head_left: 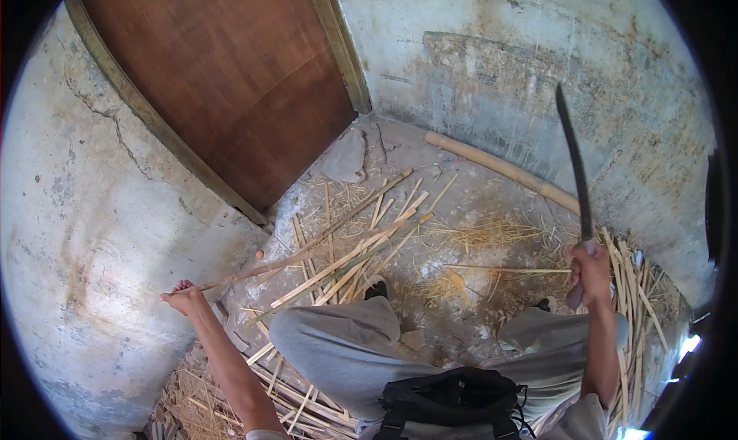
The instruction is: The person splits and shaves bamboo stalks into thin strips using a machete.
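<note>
My left hand point(183, 298) is stretched out to the left, its fingers closed round the near end of a long, brown split-bamboo strip point(265, 268). The strip slants up and away to the right, over a pile of paler split strips point(361, 255). On the right side, my right hand point(590, 275) grips the handle of a machete point(578, 163). Its long dark blade points up and away, slightly curved, apart from the bamboo. Beside this hand a thin pale strip point(507, 269) runs leftward low over the floor; I cannot tell whether the hand touches it.
A whole bamboo pole point(500, 167) lies along the far wall. More strips point(632, 317) are bundled at the right, others point(307, 401) at the lower left. Shavings point(484, 232) litter the floor. A brown door point(231, 71) stands between stained walls. A black bag point(453, 398) rests at my waist.
</note>
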{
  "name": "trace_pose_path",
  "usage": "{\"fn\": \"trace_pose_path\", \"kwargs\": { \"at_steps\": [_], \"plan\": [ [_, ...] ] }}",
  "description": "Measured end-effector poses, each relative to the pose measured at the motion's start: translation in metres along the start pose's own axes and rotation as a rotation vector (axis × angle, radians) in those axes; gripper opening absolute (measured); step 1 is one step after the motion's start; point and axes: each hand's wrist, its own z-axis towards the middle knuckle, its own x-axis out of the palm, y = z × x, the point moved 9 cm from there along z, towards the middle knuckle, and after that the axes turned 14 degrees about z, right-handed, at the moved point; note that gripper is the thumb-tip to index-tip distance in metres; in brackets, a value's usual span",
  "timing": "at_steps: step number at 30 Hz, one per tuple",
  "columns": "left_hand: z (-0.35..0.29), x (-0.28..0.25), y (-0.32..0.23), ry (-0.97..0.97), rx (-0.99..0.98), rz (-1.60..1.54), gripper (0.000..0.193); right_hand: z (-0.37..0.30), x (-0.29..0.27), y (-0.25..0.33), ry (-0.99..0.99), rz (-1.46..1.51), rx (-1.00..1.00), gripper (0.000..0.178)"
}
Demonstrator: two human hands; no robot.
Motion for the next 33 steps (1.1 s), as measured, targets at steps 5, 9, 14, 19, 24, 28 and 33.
{"fn": "trace_pose_path", "kwargs": {
  "at_steps": [5, 9, 14, 19, 24, 28, 33],
  "plan": [
    [-0.106, 0.033, 0.057, 0.110, -0.147, 0.365, 0.070, 0.009, -0.048, 0.037, -0.112, 0.114, -0.114, 0.020],
    [-0.141, 0.102, 0.101, 0.436, 0.449, 0.995, 0.050, 0.044, -0.060, 0.028, -0.096, 0.235, -0.195, 0.020],
    [-0.438, 0.140, 0.250, 1.703, 0.751, 1.427, 0.051, 0.038, -0.067, 0.020, -0.148, 0.390, 0.005, 0.024],
    [-0.595, 0.021, 0.416, 2.308, 0.798, 1.511, 0.051, 0.028, -0.092, 0.033, -0.165, 0.542, -0.044, 0.027],
    [-0.707, -0.090, 0.521, 2.505, 0.710, 1.638, 0.062, 0.022, -0.123, 0.030, -0.257, 0.528, -0.138, 0.031],
    [-0.739, -0.114, 0.552, 2.397, 0.887, 1.594, 0.073, 0.018, -0.136, 0.026, -0.286, 0.534, -0.134, 0.032],
    [-0.725, -0.137, 0.570, 2.396, 0.717, 1.713, 0.051, 0.015, -0.133, 0.023, -0.319, 0.608, -0.102, 0.023]
  ]
}}
